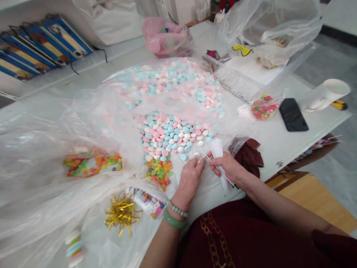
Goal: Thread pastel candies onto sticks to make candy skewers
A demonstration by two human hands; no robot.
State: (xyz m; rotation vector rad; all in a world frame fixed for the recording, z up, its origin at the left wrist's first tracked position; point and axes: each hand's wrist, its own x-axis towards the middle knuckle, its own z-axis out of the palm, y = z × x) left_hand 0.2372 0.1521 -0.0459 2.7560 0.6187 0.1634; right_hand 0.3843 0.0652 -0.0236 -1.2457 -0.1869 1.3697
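Observation:
My right hand point(224, 165) is closed round a bundle of thin white sticks point(216, 149), which fan out above and below the fist. Close beside it, my left hand point(192, 175) has its fingers bent together near the end of one stick; what they hold is too small to make out. Just above my hands lies a pile of pink, white and blue candies point(170, 136), spilling from a clear plastic bag point(111, 100). Small green, orange and red ring candies point(158, 172) lie left of my left hand.
Gold twist ties point(122, 213) and a stacked candy skewer point(74, 247) lie at lower left. At right are a black phone point(293, 114), a white cup point(327, 95) and brown cloth point(248, 154). A clear tray point(267, 87) stands behind, near a pink bag point(166, 37).

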